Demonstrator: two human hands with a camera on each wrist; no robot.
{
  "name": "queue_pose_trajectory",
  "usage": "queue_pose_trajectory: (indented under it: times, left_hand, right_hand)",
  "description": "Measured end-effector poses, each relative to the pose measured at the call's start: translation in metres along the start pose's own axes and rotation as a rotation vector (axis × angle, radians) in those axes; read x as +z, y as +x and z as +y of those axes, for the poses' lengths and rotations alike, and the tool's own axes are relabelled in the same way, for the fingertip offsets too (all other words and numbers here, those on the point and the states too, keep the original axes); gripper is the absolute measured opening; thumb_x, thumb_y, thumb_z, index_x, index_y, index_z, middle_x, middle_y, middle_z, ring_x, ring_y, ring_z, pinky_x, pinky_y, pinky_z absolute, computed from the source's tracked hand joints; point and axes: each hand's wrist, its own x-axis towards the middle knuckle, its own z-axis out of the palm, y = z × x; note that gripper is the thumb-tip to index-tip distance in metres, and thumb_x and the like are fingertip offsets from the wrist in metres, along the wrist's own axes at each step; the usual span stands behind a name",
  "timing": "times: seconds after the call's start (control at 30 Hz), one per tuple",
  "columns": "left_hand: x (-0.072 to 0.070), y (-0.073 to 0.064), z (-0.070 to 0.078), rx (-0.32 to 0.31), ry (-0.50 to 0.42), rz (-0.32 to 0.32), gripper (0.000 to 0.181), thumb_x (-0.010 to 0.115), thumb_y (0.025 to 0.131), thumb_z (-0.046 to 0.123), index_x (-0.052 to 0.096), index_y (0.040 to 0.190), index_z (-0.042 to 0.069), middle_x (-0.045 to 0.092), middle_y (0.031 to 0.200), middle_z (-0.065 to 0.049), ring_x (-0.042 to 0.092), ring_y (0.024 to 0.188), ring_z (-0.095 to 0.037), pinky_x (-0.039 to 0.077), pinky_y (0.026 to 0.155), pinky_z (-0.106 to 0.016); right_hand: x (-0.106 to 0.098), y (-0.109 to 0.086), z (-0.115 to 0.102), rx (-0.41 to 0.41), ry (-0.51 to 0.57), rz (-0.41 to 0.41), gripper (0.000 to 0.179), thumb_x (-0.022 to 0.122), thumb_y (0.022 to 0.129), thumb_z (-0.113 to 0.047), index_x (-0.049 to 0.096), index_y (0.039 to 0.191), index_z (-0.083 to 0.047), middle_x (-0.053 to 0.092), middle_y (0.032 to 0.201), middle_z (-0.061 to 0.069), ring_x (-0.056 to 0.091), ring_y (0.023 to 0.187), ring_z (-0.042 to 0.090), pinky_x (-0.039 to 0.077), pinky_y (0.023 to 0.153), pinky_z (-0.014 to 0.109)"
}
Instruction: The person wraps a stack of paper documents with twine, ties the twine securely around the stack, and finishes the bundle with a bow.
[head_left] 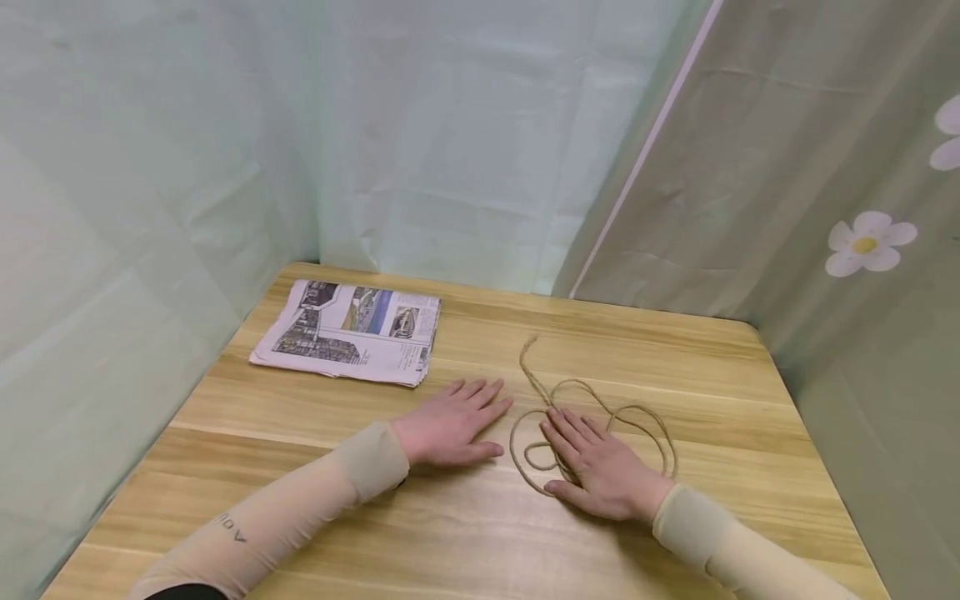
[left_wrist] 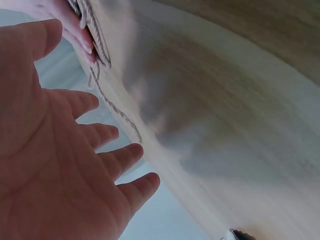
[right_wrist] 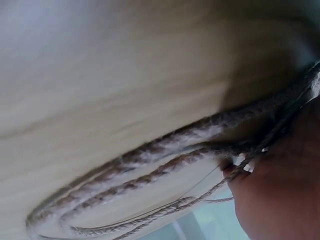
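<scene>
A thin brown twine (head_left: 651, 410) lies in loose loops on the wooden table, one end trailing toward the back. My right hand (head_left: 600, 471) rests flat on the loops with its fingers extended, covering part of them. In the right wrist view, strands of the twine (right_wrist: 150, 155) run under the hand (right_wrist: 280, 185). To the left of the twine, my left hand (head_left: 453, 425) is held palm down with its fingers spread. Its bare palm (left_wrist: 55, 155) shows in the left wrist view, holding nothing and slightly above the tabletop.
A folded stack of newspaper (head_left: 352, 332) lies at the back left of the wooden table (head_left: 465, 542). Pale curtains (head_left: 465, 142) hang close behind the table and along its left side. A grey-brown curtain with flowers (head_left: 750, 183) stands at the right.
</scene>
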Motion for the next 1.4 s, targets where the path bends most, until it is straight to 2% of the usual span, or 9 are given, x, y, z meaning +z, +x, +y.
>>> queue_pose_trajectory:
  times: [0.27,0.47,0.57,0.7,0.87,0.97,1.13,1.3,1.4]
  left_hand:
    - [-0.001,0.003,0.004,0.036,0.052,0.010,0.071,0.049,0.106,0.046,0.024,0.163,0.014,0.015,0.169,-0.013,0.018,0.153,-0.037,0.016,0.123,-0.055]
    - [-0.001,0.005,0.006,0.062,0.075,0.016,0.066,0.052,0.106,0.039,0.028,0.162,0.013,0.023,0.167,-0.011,0.023,0.152,-0.037,0.018,0.123,-0.055]
    - [-0.002,0.009,0.007,0.074,0.081,0.028,0.065,0.051,0.107,0.038,0.028,0.162,0.012,0.025,0.167,-0.012,0.025,0.151,-0.036,0.019,0.122,-0.055]
    - [-0.005,0.021,0.010,0.101,0.105,0.060,0.063,0.050,0.108,0.036,0.029,0.162,0.013,0.026,0.166,-0.012,0.027,0.151,-0.037,0.022,0.121,-0.055]
    - [-0.005,0.034,0.013,0.150,0.124,0.089,0.056,0.051,0.108,0.031,0.037,0.159,0.013,0.044,0.158,-0.010,0.040,0.144,-0.035,0.030,0.119,-0.051]
    - [-0.002,0.035,0.014,0.181,0.124,0.141,0.040,0.054,0.107,0.027,0.057,0.144,0.011,0.063,0.135,-0.007,0.056,0.127,-0.028,0.042,0.111,-0.044]
    - [0.001,0.026,0.011,0.186,0.084,0.200,0.007,0.062,0.103,0.021,0.066,0.102,0.016,0.061,0.096,0.002,0.058,0.092,-0.017,0.052,0.088,-0.035]
    - [0.001,0.007,0.002,0.139,0.019,0.173,0.016,0.062,0.102,0.019,0.059,0.086,0.019,0.056,0.083,0.005,0.055,0.078,-0.015,0.051,0.074,-0.032]
    - [0.002,-0.009,-0.009,0.114,-0.004,0.200,0.018,0.064,0.101,0.017,0.059,0.084,0.019,0.056,0.080,0.006,0.055,0.074,-0.015,0.051,0.069,-0.031]
  right_hand:
    - [-0.003,0.004,-0.013,-0.086,-0.027,-0.044,0.077,0.044,0.106,-0.054,0.026,0.161,-0.005,0.020,0.168,0.017,0.018,0.154,0.035,0.022,0.122,0.052]
    - [-0.010,0.005,-0.013,-0.089,0.083,0.001,0.069,0.047,0.106,-0.050,0.031,0.162,-0.013,0.024,0.167,0.012,0.028,0.150,0.037,0.029,0.118,0.057]
    - [-0.018,0.006,-0.003,-0.024,0.115,0.106,0.061,0.053,0.106,-0.040,0.038,0.159,-0.015,0.035,0.163,0.011,0.040,0.144,0.037,0.037,0.112,0.060]
    - [-0.028,0.013,0.020,0.144,0.117,0.223,0.053,0.062,0.102,-0.020,0.048,0.153,-0.010,0.047,0.155,0.014,0.050,0.136,0.038,0.039,0.111,0.060]
    - [-0.028,0.022,0.043,0.295,0.120,0.190,0.049,0.072,0.096,-0.016,0.058,0.141,-0.002,0.062,0.132,0.017,0.059,0.119,0.037,0.047,0.104,0.054]
    - [-0.025,0.024,0.049,0.346,0.154,0.170,0.031,0.076,0.093,-0.017,0.068,0.121,-0.004,0.066,0.108,0.009,0.061,0.100,0.029,0.052,0.089,0.047]
    - [-0.021,0.025,0.052,0.425,0.209,0.169,0.007,0.073,0.095,-0.012,0.069,0.099,-0.009,0.061,0.094,0.001,0.057,0.091,0.024,0.052,0.084,0.043]
    - [-0.020,0.020,0.056,0.470,0.272,0.184,0.007,0.065,0.101,-0.011,0.066,0.100,-0.004,0.062,0.094,0.004,0.059,0.093,0.027,0.052,0.084,0.045]
    - [-0.023,0.015,0.061,0.512,0.304,0.215,0.007,0.061,0.103,-0.010,0.062,0.103,-0.003,0.063,0.091,0.006,0.060,0.086,0.026,0.053,0.078,0.045]
